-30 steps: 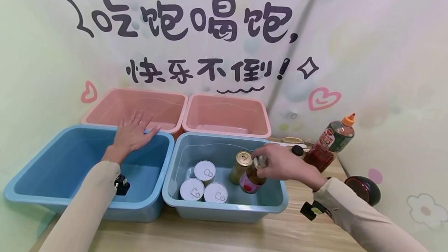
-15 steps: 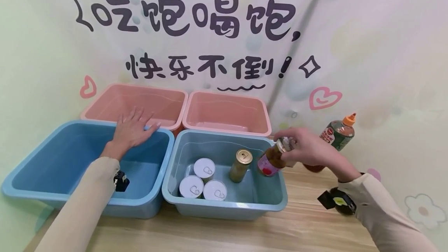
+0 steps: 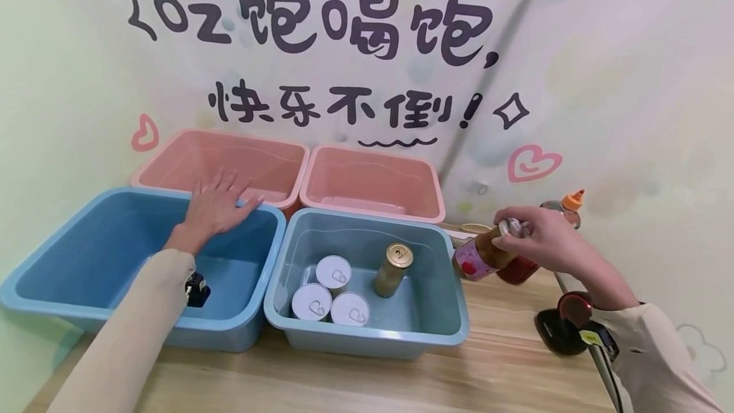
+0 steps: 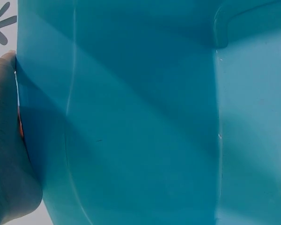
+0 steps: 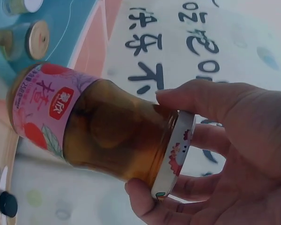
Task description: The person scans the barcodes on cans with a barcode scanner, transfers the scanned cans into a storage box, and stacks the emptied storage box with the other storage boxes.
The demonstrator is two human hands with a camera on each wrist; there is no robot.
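A glass jar point(image 3: 474, 261) with a pink label is in my right hand point(image 3: 545, 234), whose thumb and fingers grip it at the white lid point(image 5: 175, 157). Tilted, it hangs just outside the right wall of the right-hand blue bin point(image 3: 367, 333). Amber liquid with pale chunks shows through the glass in the right wrist view. Inside that bin stand a gold can point(image 3: 393, 271) and several white-topped pull-tab cans point(image 3: 311, 301). My left hand point(image 3: 215, 206) rests with spread, straight fingers at the back rim of the left-hand blue bin point(image 3: 246, 330).
Two pink bins point(image 3: 371, 214) stand behind the blue ones. At the right, an orange-capped squeeze bottle point(image 3: 572, 201) of red sauce is partly hidden by my right hand. Nearer lies a dark bowl point(image 3: 557, 335). A wooden spoon point(image 3: 474, 228) lies at the table's back.
My right hand has carried the jar from beside the gold can, rightward over the bin's right rim, to outside the bin. The left hand has kept its place.
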